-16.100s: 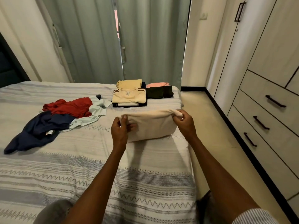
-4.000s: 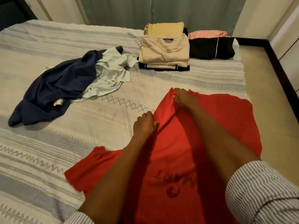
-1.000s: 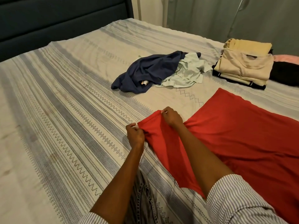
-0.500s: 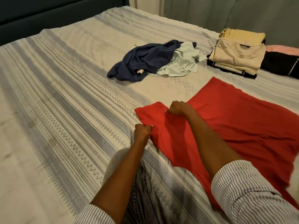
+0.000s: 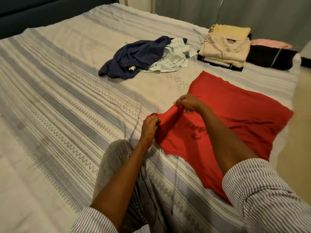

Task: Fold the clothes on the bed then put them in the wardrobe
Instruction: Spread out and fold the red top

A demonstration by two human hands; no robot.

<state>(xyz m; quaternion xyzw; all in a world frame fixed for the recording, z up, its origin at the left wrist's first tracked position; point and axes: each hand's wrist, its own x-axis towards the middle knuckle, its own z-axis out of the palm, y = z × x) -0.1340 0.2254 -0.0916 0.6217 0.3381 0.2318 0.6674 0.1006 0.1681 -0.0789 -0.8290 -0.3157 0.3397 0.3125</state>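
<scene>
A red shirt (image 5: 235,115) lies spread on a bed (image 5: 58,106) covered in a cream-and-grey striped spread, filling the area from the centre of the view out toward 3 o'clock, its far corner pointing to 12. A dark printed motif shows on the cloth between the person's forearms. The left hand (image 5: 149,123) pinches the shirt's near-left edge, its fingers (image 5: 154,118) curled tight round a bunched fold. The right hand (image 5: 188,102), just beyond it toward 1 o'clock, grips the same raised edge with fingers bent over the cloth, so that a ridge of red fabric stands up off the bed between the two hands. Both arms wear rolled striped sleeves (image 5: 269,195).

At 11 o'clock from the shirt, well apart from it, a crumpled navy garment (image 5: 134,58) lies touching a rumpled pale blue garment (image 5: 173,59). At 12 o'clock sits a folded stack of cream clothes (image 5: 225,49), with a folded black garment (image 5: 269,58) just beside it on the right and a folded pink garment (image 5: 271,43) behind. Grey curtains (image 5: 252,12) hang beyond the bed.
</scene>
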